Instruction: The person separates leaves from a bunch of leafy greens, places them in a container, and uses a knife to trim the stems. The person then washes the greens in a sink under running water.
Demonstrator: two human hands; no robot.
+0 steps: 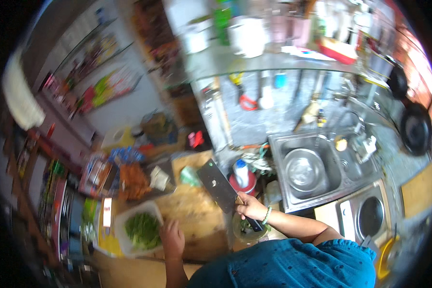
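My right hand [251, 207] grips the dark handle of a broad-bladed cleaver [216, 185]. Its blade points up and to the left, above the right part of a wooden cutting board [198, 216]. On the board's left side, my left hand [172, 237] is at the right rim of a white plastic tub [118, 223]; whether the fingers grip the rim cannot be made out. Chopped green leaves [143, 230] lie inside the tub. Partly hidden under my right hand and the cleaver handle is a bowl [239, 230] with some green scraps in it.
A double stainless steel sink [331, 180] holding a metal basin [304, 170] is at the right. Beyond the board lie a crumpled pale green plastic bag [190, 176] and a brown bag [131, 180]. A glass shelf [273, 68] with containers spans the back. A frying pan [415, 129] hangs far right.
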